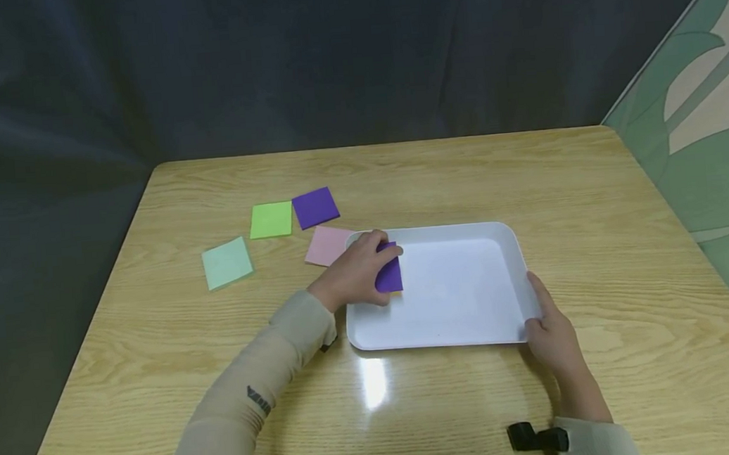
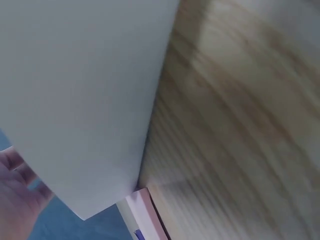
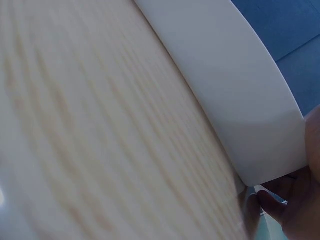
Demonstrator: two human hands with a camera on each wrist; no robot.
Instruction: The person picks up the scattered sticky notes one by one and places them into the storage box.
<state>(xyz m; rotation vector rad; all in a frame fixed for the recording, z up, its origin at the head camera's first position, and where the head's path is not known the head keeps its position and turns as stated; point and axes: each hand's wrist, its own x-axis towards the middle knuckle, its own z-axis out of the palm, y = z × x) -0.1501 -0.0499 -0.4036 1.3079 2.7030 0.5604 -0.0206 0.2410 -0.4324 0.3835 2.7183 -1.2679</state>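
Note:
A white rectangular tray (image 1: 457, 284) lies on the wooden table. Over its left end, my left hand (image 1: 356, 270) grips a purple sticky note pad (image 1: 390, 275) between thumb and fingers, and a thin yellow-orange line shows along the pad's near edge. At the tray's near right corner, my right hand (image 1: 553, 338) holds the rim, thumb on the near side and fingers along the outer wall. The right wrist view shows the tray's outer wall (image 3: 230, 95) beside the right fingers (image 3: 272, 205). In the left wrist view the wall hides part of the left hand (image 2: 20, 195).
A pink sticky note pad (image 1: 326, 246) lies against the tray's far left corner. Farther left on the table (image 1: 125, 343) are another purple pad (image 1: 316, 207), a lime green pad (image 1: 271, 220) and a mint pad (image 1: 227, 264). A dark curtain (image 1: 353, 59) hangs behind.

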